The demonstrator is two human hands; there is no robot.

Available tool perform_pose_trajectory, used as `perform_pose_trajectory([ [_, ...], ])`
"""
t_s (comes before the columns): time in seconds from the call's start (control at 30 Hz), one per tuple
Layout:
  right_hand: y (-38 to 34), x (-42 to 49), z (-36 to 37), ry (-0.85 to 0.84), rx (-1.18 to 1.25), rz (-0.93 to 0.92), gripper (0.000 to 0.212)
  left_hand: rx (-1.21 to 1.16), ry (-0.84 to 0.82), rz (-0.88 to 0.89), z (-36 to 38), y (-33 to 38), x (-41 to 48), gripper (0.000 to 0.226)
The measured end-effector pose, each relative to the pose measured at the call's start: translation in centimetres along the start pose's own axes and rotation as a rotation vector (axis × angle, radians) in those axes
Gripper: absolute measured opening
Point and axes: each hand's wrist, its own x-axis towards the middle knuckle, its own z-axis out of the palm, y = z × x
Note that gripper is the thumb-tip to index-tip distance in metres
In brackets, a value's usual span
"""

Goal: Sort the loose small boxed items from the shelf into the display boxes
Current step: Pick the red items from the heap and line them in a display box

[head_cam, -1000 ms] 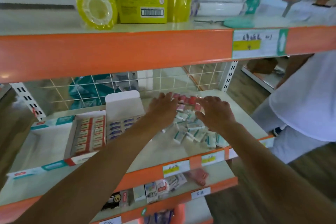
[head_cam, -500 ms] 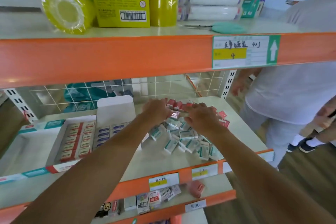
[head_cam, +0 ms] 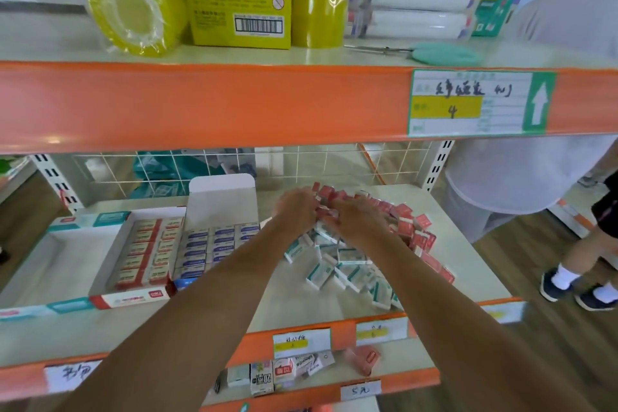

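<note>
A heap of loose small boxes lies on the right half of the middle shelf (head_cam: pixel 301 308): teal-and-white boxes (head_cam: pixel 344 264) in front, red boxes (head_cam: pixel 411 227) behind and to the right. My left hand (head_cam: pixel 296 207) and my right hand (head_cam: pixel 359 221) meet at the back of the heap, fingers curled round red boxes between them. To the left stand three display boxes. One with a raised white flap (head_cam: pixel 222 197) holds blue-labelled boxes. A red-trimmed one (head_cam: pixel 130 299) holds red-labelled boxes. The teal-trimmed one (head_cam: pixel 73 304) looks bare inside.
The orange beam of the upper shelf (head_cam: pixel 200 104) hangs low over the work area, with yellow tape rolls (head_cam: pixel 133 10) and a yellow carton on top. A wire grid (head_cam: pixel 317 164) closes the back. A person in a white shirt (head_cam: pixel 535 160) stands close at the right.
Both hands have moved from apart on the heap to close together at its back, over the red boxes. The view has shifted right and slightly nearer.
</note>
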Motion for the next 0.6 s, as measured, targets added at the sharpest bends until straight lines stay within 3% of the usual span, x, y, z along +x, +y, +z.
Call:
perform_pose_trajectory([
  [0.3,0.1,1.2,1.2,0.007,-0.045,0.007,0.039,-0.312,0.088,-0.105,-2.1,-0.2,-1.4,0.020],
  [0.47,-0.4,1.4,0.6,-0.010,-0.002,-0.003,0.039,-0.496,0.007,-0.214,-3.6,-0.7,-2.6,0.012],
  [0.6,-1.2,1.2,0.1,-0.044,-0.014,0.053,0.032,-0.645,-0.032,-0.306,-4.9,-1.1,-2.9,0.023],
])
